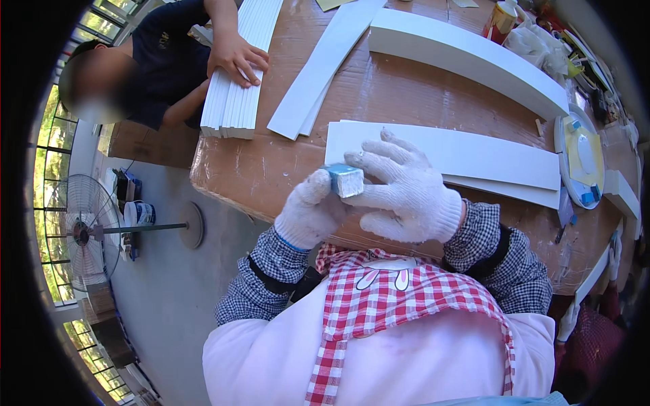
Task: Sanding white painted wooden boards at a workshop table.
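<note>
My left hand, in a white knit glove, holds a small blue block with a whitish, worn face. It is raised over the table's near edge. Beside it my right hand, gloved the same way, has its fingers stretched out and apart. One of its fingers reaches the block's side; whether it presses on it I cannot tell. Beyond my right hand, flat white boards lie one over another, partly covered by the glove.
Across the cardboard-covered table, a co-worker's hand rests on a stack of white strips. More white boards and a long white piece on edge lie farther off. At right is a white oval tray; a fan stands left.
</note>
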The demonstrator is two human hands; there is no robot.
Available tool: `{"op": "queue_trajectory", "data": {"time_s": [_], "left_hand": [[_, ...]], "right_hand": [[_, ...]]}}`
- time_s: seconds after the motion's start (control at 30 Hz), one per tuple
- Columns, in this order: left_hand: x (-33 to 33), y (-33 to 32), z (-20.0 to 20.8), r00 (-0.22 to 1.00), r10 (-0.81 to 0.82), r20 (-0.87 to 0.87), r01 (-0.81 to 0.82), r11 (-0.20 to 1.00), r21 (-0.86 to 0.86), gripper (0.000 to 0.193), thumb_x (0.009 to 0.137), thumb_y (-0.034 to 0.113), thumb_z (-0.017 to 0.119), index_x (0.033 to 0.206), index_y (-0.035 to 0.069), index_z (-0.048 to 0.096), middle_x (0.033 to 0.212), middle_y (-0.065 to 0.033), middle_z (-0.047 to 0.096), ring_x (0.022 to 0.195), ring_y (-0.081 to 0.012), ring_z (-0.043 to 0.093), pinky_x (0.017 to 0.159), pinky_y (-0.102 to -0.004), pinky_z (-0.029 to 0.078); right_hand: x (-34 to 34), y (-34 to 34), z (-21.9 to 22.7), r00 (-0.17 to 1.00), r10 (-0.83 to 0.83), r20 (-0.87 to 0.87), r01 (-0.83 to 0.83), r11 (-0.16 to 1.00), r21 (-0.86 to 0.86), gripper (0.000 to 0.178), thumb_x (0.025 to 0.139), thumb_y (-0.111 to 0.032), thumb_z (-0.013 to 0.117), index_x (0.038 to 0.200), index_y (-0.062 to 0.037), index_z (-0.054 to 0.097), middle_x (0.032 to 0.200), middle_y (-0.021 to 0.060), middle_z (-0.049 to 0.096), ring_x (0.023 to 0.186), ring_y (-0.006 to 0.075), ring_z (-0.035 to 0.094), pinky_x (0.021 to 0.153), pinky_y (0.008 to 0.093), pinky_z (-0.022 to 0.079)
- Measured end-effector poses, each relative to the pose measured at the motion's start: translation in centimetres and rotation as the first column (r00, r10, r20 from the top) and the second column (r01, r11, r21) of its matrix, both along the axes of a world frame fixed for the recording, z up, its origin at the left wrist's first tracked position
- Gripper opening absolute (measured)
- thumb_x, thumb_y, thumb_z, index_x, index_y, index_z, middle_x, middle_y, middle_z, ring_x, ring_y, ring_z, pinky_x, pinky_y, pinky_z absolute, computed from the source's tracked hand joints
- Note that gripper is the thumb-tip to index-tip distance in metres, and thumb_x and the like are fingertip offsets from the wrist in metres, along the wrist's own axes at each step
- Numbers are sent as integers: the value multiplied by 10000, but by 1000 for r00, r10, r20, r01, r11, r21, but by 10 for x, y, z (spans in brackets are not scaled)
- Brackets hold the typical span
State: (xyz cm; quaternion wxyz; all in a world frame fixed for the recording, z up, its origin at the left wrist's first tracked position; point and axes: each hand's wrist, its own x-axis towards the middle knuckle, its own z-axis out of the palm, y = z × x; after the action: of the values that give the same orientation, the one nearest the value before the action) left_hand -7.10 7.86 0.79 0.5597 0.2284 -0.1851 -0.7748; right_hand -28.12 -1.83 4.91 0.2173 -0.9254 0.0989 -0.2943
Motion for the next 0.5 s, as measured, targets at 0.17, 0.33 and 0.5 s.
{"op": "queue_trajectory", "data": {"time_s": [0.17,0.33,0.5], "left_hand": [[49,6,-9,737,525,426,-465,851,-243,421,948,202,738,1307,41,588,1237,-116,661,1118,-229,649,1043,-394,509],[47,17,-27,59,493,868,-457,786,-416,412,881,56,781,1253,35,605,1164,-58,642,1059,-128,617,911,-274,534],[37,16,-48,-97,480,872,-358,801,-480,482,873,183,835,1278,47,613,1156,-61,650,1052,-168,636,931,-298,533]], "right_hand": [[-23,-46,-16,937,-325,-127,314,944,-96,333,872,-293,700,1170,-145,728,1301,197,645,1262,373,584,1128,533,415],[-33,-58,-46,837,-475,-272,500,866,28,365,917,-307,671,1201,-82,717,1274,168,675,1227,334,611,1059,478,474],[-34,-56,-48,844,-456,-284,465,885,-40,370,926,-319,657,1200,-78,717,1237,147,697,1179,321,632,1040,466,486]]}}
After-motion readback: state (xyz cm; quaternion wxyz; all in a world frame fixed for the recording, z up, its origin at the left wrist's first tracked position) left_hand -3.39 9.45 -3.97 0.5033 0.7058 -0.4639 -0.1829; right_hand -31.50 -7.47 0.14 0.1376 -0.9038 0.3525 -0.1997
